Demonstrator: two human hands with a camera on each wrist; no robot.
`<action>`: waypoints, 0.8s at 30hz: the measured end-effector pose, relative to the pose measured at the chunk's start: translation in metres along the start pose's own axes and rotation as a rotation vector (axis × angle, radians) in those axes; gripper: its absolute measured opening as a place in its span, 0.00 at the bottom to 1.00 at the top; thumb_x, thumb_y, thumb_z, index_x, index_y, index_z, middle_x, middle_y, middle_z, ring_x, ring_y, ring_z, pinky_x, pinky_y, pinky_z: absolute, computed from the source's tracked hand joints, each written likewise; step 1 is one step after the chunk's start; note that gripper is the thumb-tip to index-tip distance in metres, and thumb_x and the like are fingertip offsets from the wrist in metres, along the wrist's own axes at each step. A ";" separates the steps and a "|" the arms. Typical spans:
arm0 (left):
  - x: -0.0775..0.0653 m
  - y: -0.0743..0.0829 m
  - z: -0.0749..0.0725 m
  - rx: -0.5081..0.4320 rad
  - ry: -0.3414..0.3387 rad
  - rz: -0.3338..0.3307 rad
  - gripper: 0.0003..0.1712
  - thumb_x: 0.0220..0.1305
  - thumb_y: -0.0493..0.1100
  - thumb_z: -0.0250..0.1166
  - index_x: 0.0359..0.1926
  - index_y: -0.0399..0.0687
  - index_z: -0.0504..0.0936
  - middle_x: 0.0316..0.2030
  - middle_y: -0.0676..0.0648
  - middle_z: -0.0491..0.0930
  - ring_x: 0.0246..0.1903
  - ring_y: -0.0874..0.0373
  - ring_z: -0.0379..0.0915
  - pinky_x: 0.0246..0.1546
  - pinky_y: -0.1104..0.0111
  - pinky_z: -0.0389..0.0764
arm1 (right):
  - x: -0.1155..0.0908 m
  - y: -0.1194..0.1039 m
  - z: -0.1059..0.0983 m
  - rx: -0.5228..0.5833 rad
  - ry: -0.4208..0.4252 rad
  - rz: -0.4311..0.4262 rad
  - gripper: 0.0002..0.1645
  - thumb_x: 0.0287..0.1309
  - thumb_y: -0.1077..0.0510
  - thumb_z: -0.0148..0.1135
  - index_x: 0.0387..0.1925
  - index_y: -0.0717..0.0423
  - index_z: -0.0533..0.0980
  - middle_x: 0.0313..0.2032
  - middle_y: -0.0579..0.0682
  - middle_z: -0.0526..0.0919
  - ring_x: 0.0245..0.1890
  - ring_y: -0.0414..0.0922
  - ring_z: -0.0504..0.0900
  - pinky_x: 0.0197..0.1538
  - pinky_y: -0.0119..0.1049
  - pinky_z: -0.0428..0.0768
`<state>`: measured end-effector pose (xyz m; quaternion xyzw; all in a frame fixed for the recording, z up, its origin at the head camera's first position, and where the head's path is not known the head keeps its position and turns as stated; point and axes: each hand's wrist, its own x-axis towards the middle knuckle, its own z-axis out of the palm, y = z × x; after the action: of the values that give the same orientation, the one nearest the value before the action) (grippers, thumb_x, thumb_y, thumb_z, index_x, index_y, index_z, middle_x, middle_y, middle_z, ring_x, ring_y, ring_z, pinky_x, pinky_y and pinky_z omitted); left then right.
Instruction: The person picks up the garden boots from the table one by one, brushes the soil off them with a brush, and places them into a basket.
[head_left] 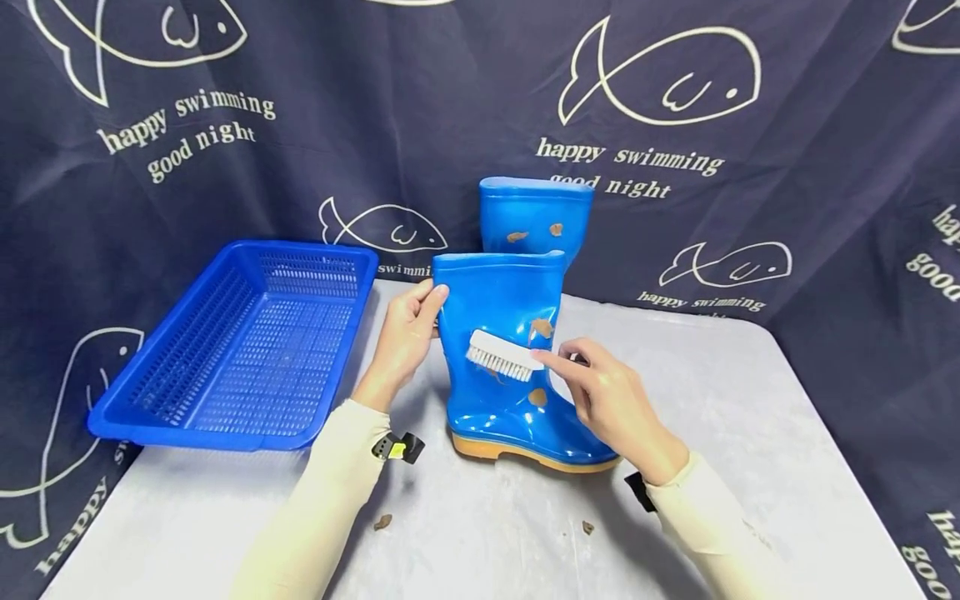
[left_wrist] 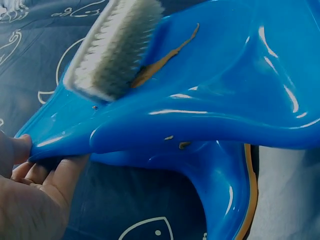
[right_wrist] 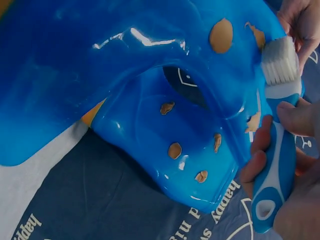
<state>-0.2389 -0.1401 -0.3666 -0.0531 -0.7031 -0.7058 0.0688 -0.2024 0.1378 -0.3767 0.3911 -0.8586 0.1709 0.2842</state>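
Note:
A blue rain boot [head_left: 495, 292] with a tan sole stands upright on the table, toe to the right, brown mud patches [head_left: 537, 397] on its side. My left hand [head_left: 403, 329] grips its shaft at the upper left edge, thumb outside; the left wrist view shows the fingers curled under. In my right hand [head_left: 611, 400] is a scrub brush [head_left: 504, 353] with white bristles, held by its blue and white handle [right_wrist: 275, 170]. The bristles lie against the shaft beside a streak of mud [left_wrist: 155, 67]. A second blue boot [head_left: 534, 218], also mud-spotted, stands behind, partly hidden.
A blue plastic basket [head_left: 210, 435] sits at the table's left. Small brown crumbs [head_left: 382, 522] lie on the pale table [head_left: 480, 533] in front of the boot. Dark cloth [head_left: 450, 100] printed with fish hangs behind and along the sides.

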 end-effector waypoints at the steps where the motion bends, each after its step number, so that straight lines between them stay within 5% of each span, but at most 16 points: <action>1: 0.001 0.000 0.001 0.004 -0.005 0.001 0.21 0.79 0.46 0.51 0.59 0.36 0.78 0.33 0.45 0.85 0.30 0.67 0.83 0.42 0.63 0.88 | -0.001 0.000 -0.001 -0.010 -0.015 -0.002 0.29 0.53 0.74 0.66 0.54 0.47 0.83 0.39 0.54 0.79 0.32 0.44 0.75 0.27 0.35 0.79; 7: 0.003 0.000 0.001 0.014 -0.005 -0.025 0.21 0.79 0.46 0.51 0.60 0.36 0.78 0.34 0.45 0.85 0.30 0.67 0.83 0.42 0.63 0.88 | -0.008 -0.002 -0.010 -0.042 -0.083 -0.045 0.34 0.47 0.77 0.61 0.53 0.45 0.84 0.37 0.50 0.78 0.34 0.43 0.73 0.28 0.35 0.77; 13: 0.007 0.003 -0.001 -0.006 -0.005 -0.004 0.21 0.79 0.46 0.51 0.59 0.35 0.78 0.30 0.54 0.84 0.29 0.68 0.83 0.38 0.70 0.87 | 0.007 -0.003 -0.017 -0.023 -0.007 -0.057 0.35 0.48 0.77 0.61 0.56 0.46 0.82 0.40 0.55 0.80 0.34 0.46 0.75 0.28 0.37 0.77; 18: 0.005 0.005 -0.002 0.021 -0.009 -0.026 0.22 0.79 0.46 0.51 0.62 0.37 0.77 0.38 0.43 0.86 0.31 0.68 0.83 0.43 0.67 0.88 | 0.015 0.001 -0.014 -0.066 -0.016 -0.051 0.32 0.51 0.77 0.62 0.54 0.47 0.84 0.39 0.55 0.80 0.36 0.48 0.76 0.31 0.40 0.79; 24: 0.002 0.005 -0.003 0.065 -0.004 -0.045 0.22 0.79 0.48 0.50 0.63 0.40 0.77 0.43 0.37 0.85 0.33 0.67 0.81 0.47 0.65 0.87 | -0.005 0.003 -0.017 -0.063 -0.046 -0.061 0.35 0.45 0.79 0.63 0.53 0.48 0.84 0.38 0.54 0.79 0.36 0.47 0.76 0.31 0.40 0.79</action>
<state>-0.2400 -0.1427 -0.3610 -0.0368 -0.7269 -0.6837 0.0532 -0.1963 0.1509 -0.3666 0.4117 -0.8575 0.1259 0.2819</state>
